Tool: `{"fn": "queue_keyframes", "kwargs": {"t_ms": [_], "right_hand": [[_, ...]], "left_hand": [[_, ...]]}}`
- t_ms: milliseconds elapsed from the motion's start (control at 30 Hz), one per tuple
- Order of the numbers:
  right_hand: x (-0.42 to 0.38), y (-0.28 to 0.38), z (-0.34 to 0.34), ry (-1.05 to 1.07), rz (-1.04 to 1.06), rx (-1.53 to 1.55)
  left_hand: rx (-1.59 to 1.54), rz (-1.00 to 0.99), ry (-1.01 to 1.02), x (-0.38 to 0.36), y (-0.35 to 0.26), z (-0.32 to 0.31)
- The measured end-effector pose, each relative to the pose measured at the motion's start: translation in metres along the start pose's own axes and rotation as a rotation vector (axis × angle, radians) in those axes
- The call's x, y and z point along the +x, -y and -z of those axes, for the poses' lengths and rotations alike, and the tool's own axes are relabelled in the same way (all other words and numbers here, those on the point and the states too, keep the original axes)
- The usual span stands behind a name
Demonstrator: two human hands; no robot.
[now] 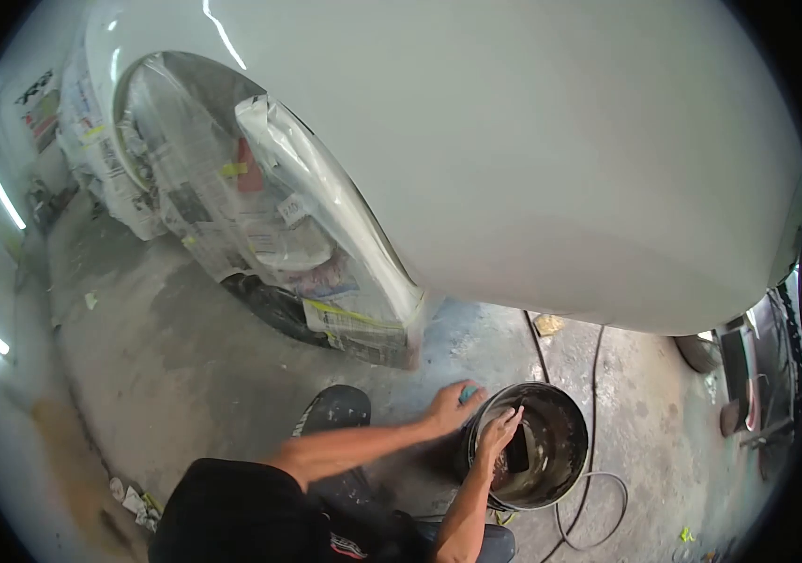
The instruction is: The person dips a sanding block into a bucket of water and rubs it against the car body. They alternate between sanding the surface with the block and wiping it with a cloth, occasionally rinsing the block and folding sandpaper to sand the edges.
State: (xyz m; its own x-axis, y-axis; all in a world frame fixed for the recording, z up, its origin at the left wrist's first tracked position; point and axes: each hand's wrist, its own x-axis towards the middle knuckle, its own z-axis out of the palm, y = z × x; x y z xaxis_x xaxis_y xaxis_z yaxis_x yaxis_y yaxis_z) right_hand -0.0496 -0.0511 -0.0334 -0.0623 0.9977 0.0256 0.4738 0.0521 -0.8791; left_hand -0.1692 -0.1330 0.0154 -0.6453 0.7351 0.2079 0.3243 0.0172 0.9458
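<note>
My left hand [453,410] is closed around a small teal piece [468,394], just outside the left rim of a dark bucket [581,422]. What kind of thing the teal piece is, I cannot tell. Over the bucket's mouth reaches my right hand [498,433], its fingers stretched out toward the far side. A dark flat patch [517,452] shows beside its palm, within the bucket's opening. The bucket's inner wall is stained and streaked.
A large pale car body panel [551,169] fills the upper view. Newspaper and plastic sheeting [293,235] cover the wheel area at left. A black hose [594,394] runs along the concrete floor [185,319] past the bucket. A yellowish block [548,325] lies under the panel.
</note>
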Motion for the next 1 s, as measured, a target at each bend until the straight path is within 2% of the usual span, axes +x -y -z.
{"fn": "queue_keyframes", "kwargs": {"t_ms": [100, 167, 233, 333, 467, 500, 600, 667, 733, 767, 867, 933, 1000], "right_hand": [[-0.003, 0.0, -0.014, -0.026, 0.102, -0.008], [-0.004, 0.0, -0.015, -0.019, 0.095, -0.004], [-0.005, -0.001, -0.018, -0.051, 0.12, 0.029], [-0.006, 0.001, -0.019, -0.06, 0.136, 0.05], [-0.002, -0.006, -0.018, -0.058, 0.087, 0.078], [0.0, -0.005, -0.015, -0.055, 0.06, 0.099], [0.007, -0.007, -0.01, -0.071, -0.029, 0.161], [0.018, -0.025, -0.01, -0.101, -0.038, 0.346], [0.01, -0.007, 0.002, -0.226, -0.06, 0.367], [0.008, 0.012, 0.004, -0.27, -0.134, 0.603], [-0.01, 0.046, -0.008, -0.374, -0.057, 0.689], [-0.021, 0.078, -0.038, -0.412, -0.1, 0.942], [-0.04, 0.122, -0.057, -0.408, -0.256, 0.953]], "left_hand": [[0.13, -0.131, 0.143, 0.037, -0.108, 0.102], [0.274, -0.322, 0.171, 0.066, -0.191, 0.161], [0.532, -0.722, 0.067, 0.101, -0.265, 0.204], [1.004, -1.119, 0.001, 0.143, -0.34, 0.252], [1.311, -1.681, -0.203, 0.189, -0.374, 0.29], [1.32, -1.634, -0.261, 0.19, -0.37, 0.289], [1.405, -1.768, -0.358, 0.196, -0.354, 0.282], [1.296, -1.75, -0.331, 0.198, -0.354, 0.281], [1.22, -1.719, -0.284, 0.195, -0.355, 0.281], [1.21, -1.737, -0.263, 0.197, -0.355, 0.283], [1.197, -1.818, -0.177, 0.201, -0.356, 0.289], [1.257, -1.901, -0.118, 0.207, -0.361, 0.299], [1.19, -2.002, -0.046, 0.213, -0.375, 0.309]]}}
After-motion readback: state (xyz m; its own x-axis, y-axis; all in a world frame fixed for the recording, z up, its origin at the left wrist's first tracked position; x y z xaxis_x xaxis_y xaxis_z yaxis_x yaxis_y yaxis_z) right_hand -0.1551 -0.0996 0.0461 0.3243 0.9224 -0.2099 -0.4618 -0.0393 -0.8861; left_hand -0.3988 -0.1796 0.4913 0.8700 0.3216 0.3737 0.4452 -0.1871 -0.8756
